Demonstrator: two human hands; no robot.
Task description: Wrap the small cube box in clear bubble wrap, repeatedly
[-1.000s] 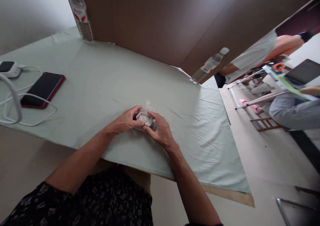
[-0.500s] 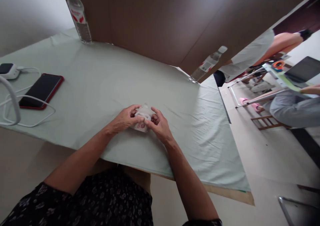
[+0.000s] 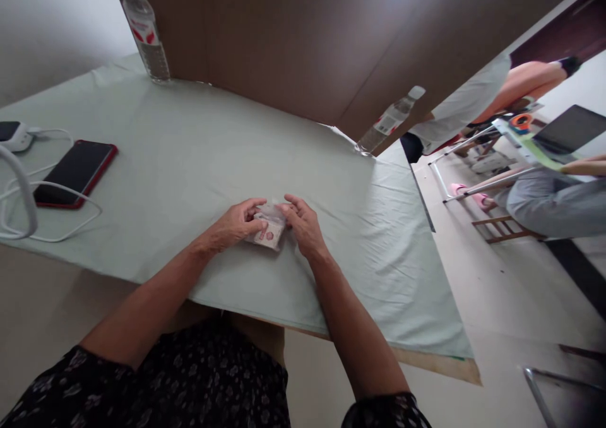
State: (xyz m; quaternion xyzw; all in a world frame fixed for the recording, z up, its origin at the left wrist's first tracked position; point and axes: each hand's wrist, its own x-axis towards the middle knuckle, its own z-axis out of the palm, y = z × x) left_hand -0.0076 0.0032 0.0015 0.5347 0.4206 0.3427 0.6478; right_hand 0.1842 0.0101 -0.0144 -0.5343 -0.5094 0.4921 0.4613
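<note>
Small plastic-wrapped packet sat nearer the pale green tablecloth's front edge than the brown panel, with a wide stretch of cloth beyond it. Left hand, half curled, held its left side; right hand had loosely bent fingers at the wrap, grip unclear.

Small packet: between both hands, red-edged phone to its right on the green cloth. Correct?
Wrong side: the head view shows the red-edged phone left of the small packet, on the green cloth. The packet does sit between left hand and right hand.
</note>
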